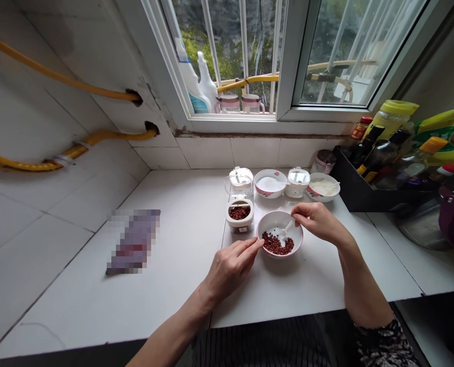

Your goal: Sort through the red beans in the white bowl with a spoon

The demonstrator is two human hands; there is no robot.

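Note:
My right hand point(320, 220) pinches the handle of a small white spoon point(286, 229), whose tip rests in a white bowl point(297, 235) with a pink rim. Dark red Sichuan peppercorns point(275, 245) lie in the lower part of this bowl. On its left side, the fingers of my left hand point(231, 264) press together at the rim and hold it; the thumb is mostly hidden. Just beyond that hand stands a seasoning jar point(240, 227) with its top open, filled with similar peppercorns.
Behind stand a lidded jar point(241, 178), a bowl of white grains point(269, 184), another jar point(297, 182) and a bowl of whitish contents point(323, 186). A black box point(358, 191) of bottles sits right. A blurred purple packet point(135, 242) lies left.

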